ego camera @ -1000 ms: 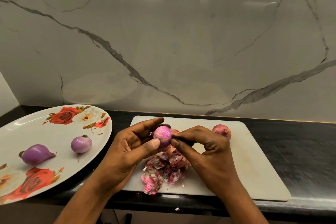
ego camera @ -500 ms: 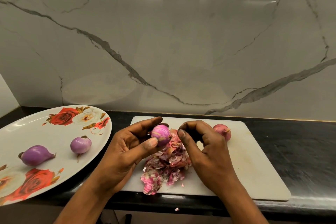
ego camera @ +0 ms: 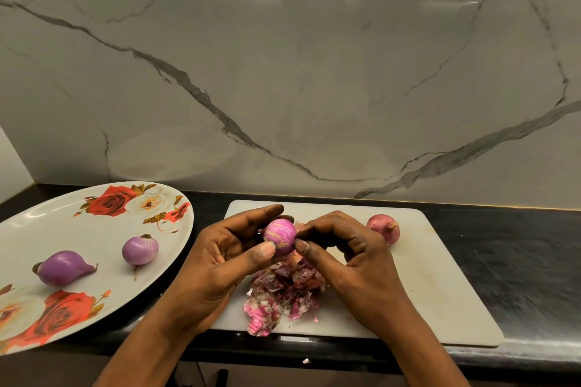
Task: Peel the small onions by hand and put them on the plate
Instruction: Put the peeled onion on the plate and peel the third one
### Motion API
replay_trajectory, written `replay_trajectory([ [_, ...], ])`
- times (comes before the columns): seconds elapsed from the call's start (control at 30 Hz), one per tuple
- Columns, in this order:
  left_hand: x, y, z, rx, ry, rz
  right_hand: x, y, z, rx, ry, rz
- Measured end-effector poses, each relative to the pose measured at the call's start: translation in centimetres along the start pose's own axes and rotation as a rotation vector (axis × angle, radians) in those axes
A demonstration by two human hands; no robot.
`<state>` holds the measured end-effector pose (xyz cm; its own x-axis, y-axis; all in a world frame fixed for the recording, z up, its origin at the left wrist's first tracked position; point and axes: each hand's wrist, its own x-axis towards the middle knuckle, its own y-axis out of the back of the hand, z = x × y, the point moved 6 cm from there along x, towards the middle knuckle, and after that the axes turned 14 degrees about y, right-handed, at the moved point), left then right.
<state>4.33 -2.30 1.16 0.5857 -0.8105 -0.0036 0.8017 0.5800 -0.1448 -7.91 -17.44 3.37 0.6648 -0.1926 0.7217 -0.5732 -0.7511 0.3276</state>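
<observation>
A: Holding anything, those 2 hands?

B: Yes. The left hand (ego camera: 226,261) grips a pink onion (ego camera: 279,236) between thumb and fingers, in the air above the cutting board (ego camera: 440,276). The right hand (ego camera: 352,258) pinches that same onion at its right side, thumb and fingertip curled in.

A: What lies under them?

B: A pile of pink peelings (ego camera: 283,292) on the board, toward the front edge of the bench (ego camera: 518,261).

A: Any other onions?

B: 1 skin-on onion (ego camera: 383,228) sits on the board nearer the bench's back edge, just beyond the right hand. 2 peeled ones lie apart on the flowered plate (ego camera: 78,229) at the bench's left end: a round onion (ego camera: 140,250) and a pointed onion (ego camera: 63,267).
</observation>
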Motion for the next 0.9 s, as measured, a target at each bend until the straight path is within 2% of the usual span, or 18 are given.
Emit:
replay_trajectory([
  [0.17, 0.0, 0.1, 0.0, -0.003, -0.003, -0.015, 0.0, -0.4, 0.0, -0.031, 0.004, -0.057],
  [0.33, 0.0, 0.0, 0.0, -0.033, 0.002, -0.026, 0.1, -0.5, -0.2, 0.009, -0.016, -0.039],
  [0.6, 0.0, 0.0, 0.0, -0.015, 0.023, -0.006, 0.1, -0.8, -0.5, -0.149, 0.074, -0.082],
  [0.9, 0.5, -0.1, 0.0, -0.109, 0.064, 0.028, -0.1, -1.0, -0.5, -0.079, -0.009, -0.095],
])
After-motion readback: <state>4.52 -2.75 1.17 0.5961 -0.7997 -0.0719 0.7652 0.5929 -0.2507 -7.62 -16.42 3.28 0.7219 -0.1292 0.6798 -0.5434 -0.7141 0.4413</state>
